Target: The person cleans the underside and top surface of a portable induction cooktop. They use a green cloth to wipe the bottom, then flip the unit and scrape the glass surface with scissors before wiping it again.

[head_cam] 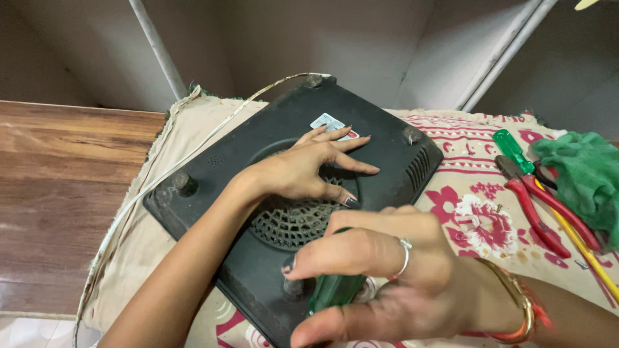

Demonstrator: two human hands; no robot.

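While the flat black plastic appliance (271, 161) lies upside down on the beige cloth with red floral print (477, 193), the left hand (309, 169) is laid on its underside, palm down, fingers spread and uncurled, nothing held. The fingertips (351, 202) are seen resting near the round ventilation grille (290, 222), beside a small white sticker (327, 122). The right hand (380, 274) is closed around the translucent green handle of a screwdriver (335, 290); thumb and forefinger are wrapped about it, and the handle is held upright over the near corner of the appliance. The tip is hidden by the hand, so contact with the casing cannot be told. A silver ring (405, 254) is worn on one finger and a gold and red bangle (519, 306) on the wrist. A white cord (161, 174) is trailed along the cloth's left edge. To the right, red-handled pliers (538, 209), a second green-handled screwdriver (512, 149) and a crumpled green rag (583, 174) are laid on the cloth, well apart from both hands. No container is in view.
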